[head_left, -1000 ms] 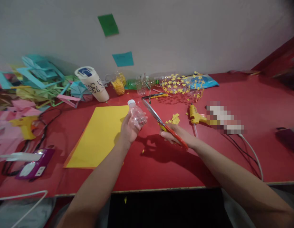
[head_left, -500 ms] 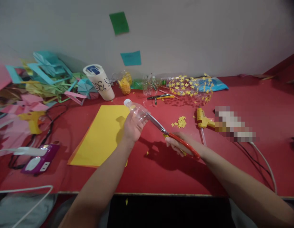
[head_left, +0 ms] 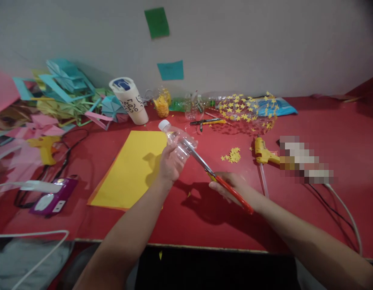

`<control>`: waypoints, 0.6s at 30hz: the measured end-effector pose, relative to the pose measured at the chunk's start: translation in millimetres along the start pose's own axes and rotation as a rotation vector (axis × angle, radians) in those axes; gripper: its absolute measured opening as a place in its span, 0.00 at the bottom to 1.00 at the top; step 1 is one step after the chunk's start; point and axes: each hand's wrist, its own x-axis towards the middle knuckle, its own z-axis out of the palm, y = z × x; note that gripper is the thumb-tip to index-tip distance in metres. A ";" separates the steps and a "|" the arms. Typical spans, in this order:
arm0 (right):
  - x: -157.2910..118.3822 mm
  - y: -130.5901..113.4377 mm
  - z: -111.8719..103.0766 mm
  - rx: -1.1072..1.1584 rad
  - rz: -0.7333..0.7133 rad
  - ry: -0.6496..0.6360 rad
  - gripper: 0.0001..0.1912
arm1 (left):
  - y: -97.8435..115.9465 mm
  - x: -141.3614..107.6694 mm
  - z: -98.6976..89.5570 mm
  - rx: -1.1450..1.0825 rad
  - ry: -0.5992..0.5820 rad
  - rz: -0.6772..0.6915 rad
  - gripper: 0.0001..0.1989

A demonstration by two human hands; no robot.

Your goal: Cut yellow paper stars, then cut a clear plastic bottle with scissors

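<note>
My left hand (head_left: 172, 163) is wrapped round a clear plastic bottle piece (head_left: 182, 146) that carries a white cap at its upper left end. In my right hand (head_left: 231, 186) is a pair of scissors (head_left: 209, 171) with red and yellow handles. The metal blades reach up to the left and meet the cut end of the bottle; whether a tip is inside the plastic I cannot tell. Yellow paper sheets (head_left: 128, 173) lie on the table beneath and left of my left hand. A small pile of yellow paper stars (head_left: 233, 155) lies beyond my right hand.
A yellow glue gun (head_left: 261, 151) lies right, another glue gun (head_left: 46, 149) left, near a purple power strip (head_left: 55, 197). Along the wall stand folded coloured papers (head_left: 65, 84), a white cup (head_left: 132, 102), and a clear star-covered piece (head_left: 246, 108). The red table's front edge (head_left: 204, 248) is near.
The scissors' blades have closed together, bringing the handles in line, and they reach further over the bottle. The view has shifted slightly. My left hand keeps its hold.
</note>
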 end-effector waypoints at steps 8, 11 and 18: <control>-3.7 -6.8 10.0 0.015 -0.044 -0.016 0.28 | 8.3 -4.2 1.8 0.004 -0.020 0.018 0.31; -4.1 -8.5 10.7 0.001 -0.064 -0.012 0.28 | 8.7 -3.8 1.9 -0.006 -0.017 0.025 0.32; -4.3 -9.4 11.9 -0.004 -0.055 0.019 0.28 | 9.1 -2.2 1.8 0.000 -0.009 0.015 0.31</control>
